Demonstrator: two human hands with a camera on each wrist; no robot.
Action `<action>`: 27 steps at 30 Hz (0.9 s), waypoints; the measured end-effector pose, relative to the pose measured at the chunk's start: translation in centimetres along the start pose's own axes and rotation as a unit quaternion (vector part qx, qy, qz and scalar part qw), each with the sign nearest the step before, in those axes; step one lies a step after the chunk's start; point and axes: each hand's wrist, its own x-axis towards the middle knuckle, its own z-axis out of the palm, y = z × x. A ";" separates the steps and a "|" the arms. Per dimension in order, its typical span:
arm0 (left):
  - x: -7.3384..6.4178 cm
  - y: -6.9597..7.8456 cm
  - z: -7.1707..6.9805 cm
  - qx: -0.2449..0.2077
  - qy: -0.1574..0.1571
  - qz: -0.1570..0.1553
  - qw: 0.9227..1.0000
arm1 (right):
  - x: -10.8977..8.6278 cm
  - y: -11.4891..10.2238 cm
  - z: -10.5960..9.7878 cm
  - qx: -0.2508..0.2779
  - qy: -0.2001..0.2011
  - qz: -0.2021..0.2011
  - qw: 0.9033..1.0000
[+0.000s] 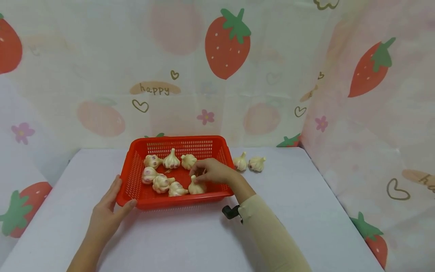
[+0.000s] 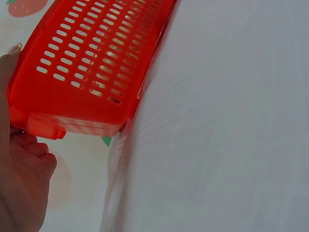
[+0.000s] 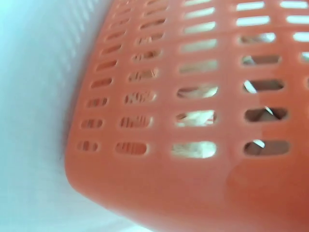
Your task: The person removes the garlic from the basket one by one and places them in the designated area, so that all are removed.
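A red slotted plastic basket [image 1: 183,201] stands on the table with several pale garlic bulbs [image 1: 162,184] inside it. At its left front corner my left hand [image 1: 107,211] grips the rim, thumb at the front and fingers along the left side. The left wrist view shows the curled fingers [image 2: 36,157] of that hand beside the basket's rim [image 2: 43,126]. My right hand [image 1: 214,172] reaches over the right side and pinches the stem of a garlic bulb [image 1: 197,187] in the front right of the basket. In the right wrist view the basket wall [image 3: 159,179] hides that hand.
Two more garlic bulbs [image 1: 239,162] [image 1: 257,164] lie on the white tablecloth [image 1: 289,181] to the right of the basket. Behind the table hangs a strawberry-print curtain [image 1: 272,56], with a similar one [image 1: 384,132] along the right.
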 end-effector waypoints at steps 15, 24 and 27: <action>0.0 -0.1 0.0 -0.002 0.009 0.015 1.000 | -3.3 -0.9 0.3 0.010 0.182 0.008 0.983; 0.1 -0.3 0.2 -0.003 0.004 0.002 1.000 | -5.5 -0.6 0.5 0.067 0.280 -0.007 0.958; 0.0 -0.3 0.2 -0.012 0.004 0.007 1.000 | -6.2 -0.5 0.6 0.082 0.303 -0.009 0.950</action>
